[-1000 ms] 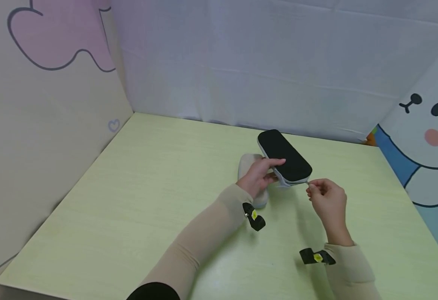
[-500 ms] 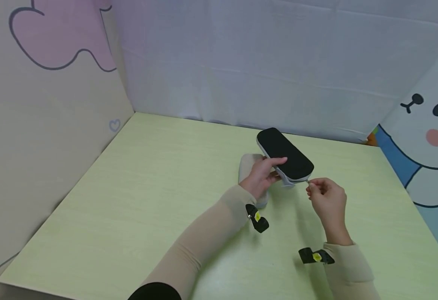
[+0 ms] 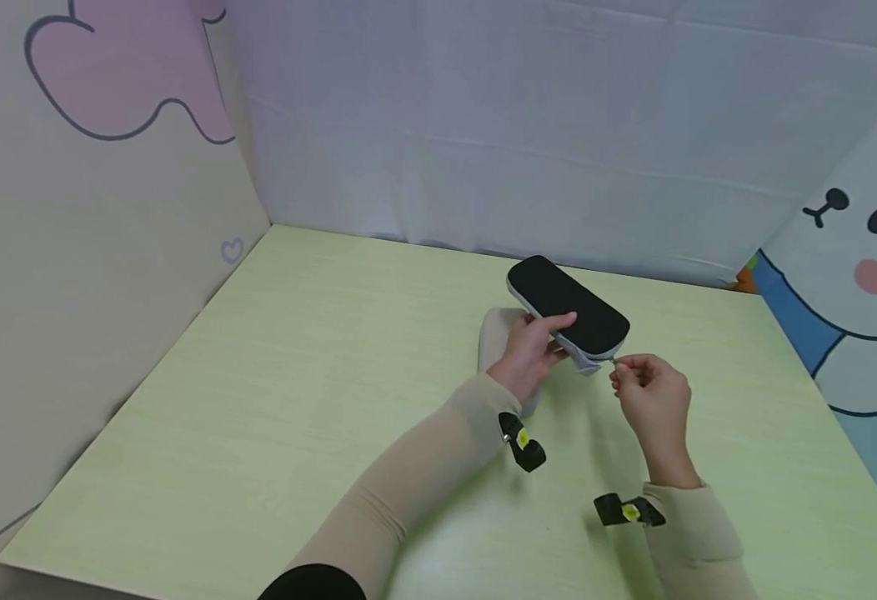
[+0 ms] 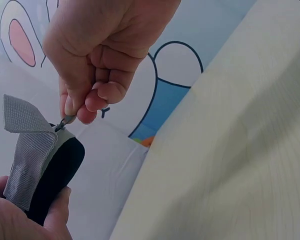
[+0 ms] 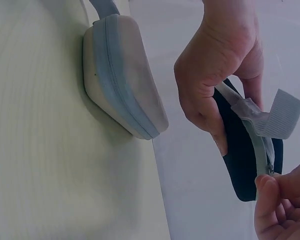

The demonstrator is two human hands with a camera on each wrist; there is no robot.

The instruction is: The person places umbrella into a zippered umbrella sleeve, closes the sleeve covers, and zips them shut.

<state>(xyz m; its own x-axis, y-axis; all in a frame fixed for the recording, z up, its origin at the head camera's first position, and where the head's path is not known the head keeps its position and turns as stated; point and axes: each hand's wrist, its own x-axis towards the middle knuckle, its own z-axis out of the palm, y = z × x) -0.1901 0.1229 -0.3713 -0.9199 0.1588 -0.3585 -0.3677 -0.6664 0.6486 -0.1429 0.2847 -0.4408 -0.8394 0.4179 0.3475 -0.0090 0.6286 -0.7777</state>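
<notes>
My left hand (image 3: 530,350) grips a slim black zippered case (image 3: 569,304), thumb on its flat black top and fingers beneath. The case is raised and tilted, its pale zipper band running round the side. A grey fabric strap (image 5: 280,117) sticks out from its edge. At the case's near right end, my right hand (image 3: 652,400) pinches the small metal zipper pull (image 4: 66,121) between thumb and forefinger. Just behind my left wrist, a beige case (image 5: 135,70) with a blue-grey zipper band lies on the table, partly hidden in the head view.
The pale wood-grain table (image 3: 296,358) meets a white cloth backdrop (image 3: 483,125) at its far edge. Cartoon-printed panels stand at the left and right (image 3: 859,333). A black camera strap is on each wrist.
The black case has turned slightly, its far end swinging left. My left hand has shifted a little right, and my right hand slightly left, still pinching the zipper pull.
</notes>
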